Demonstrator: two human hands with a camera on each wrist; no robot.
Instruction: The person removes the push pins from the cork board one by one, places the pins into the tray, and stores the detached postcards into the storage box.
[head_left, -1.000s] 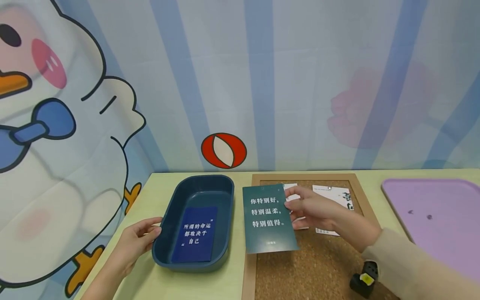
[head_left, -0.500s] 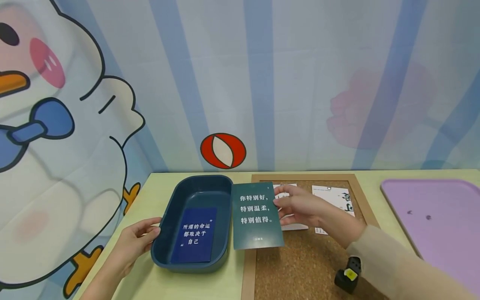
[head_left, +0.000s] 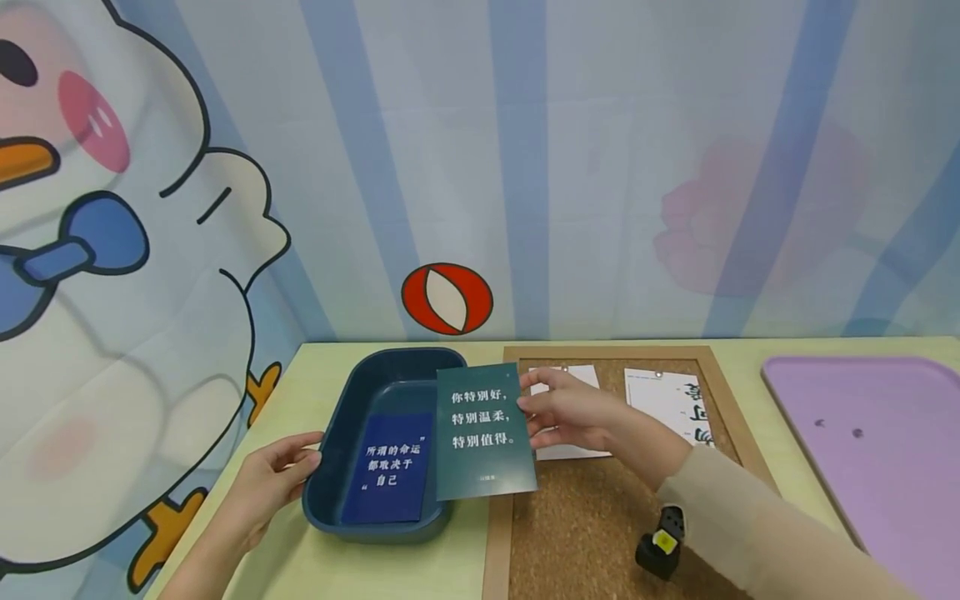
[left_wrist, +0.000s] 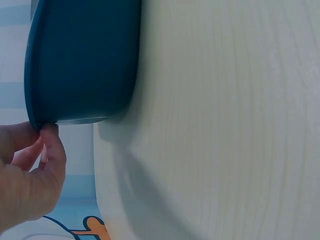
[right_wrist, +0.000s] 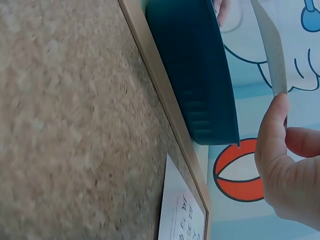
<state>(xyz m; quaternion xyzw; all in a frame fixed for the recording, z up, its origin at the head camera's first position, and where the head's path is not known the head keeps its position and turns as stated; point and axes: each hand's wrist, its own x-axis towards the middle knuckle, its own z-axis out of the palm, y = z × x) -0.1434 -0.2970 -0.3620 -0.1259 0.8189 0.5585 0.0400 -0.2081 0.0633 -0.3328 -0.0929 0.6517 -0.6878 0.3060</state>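
My right hand (head_left: 573, 410) pinches a dark green card (head_left: 483, 458) with white printed characters by its right edge. The card overlaps the right side of a dark blue-green plastic basin (head_left: 360, 379) in the head view, and the right wrist view has it raised above the basin's rim, seen nearly edge-on. A navy blue card (head_left: 375, 500) with white writing lies inside the basin. On the basin's left side, my left hand (head_left: 266, 483) pinches the rim between thumb and fingers, also seen in the left wrist view, where the basin wall (left_wrist: 85, 65) fills the upper left.
A wood-framed cork board (head_left: 577, 533) lies right of the basin, with two white cards pinned near its top, the left card (head_left: 573, 454) and the right card (head_left: 660, 392). Farther right is a lilac tray (head_left: 892, 450). A printed cloth backdrop (head_left: 615, 167) rises behind the table.
My right hand has carried the green card leftward, from over the cork board to over the basin's right side. My left hand stays on the rim.
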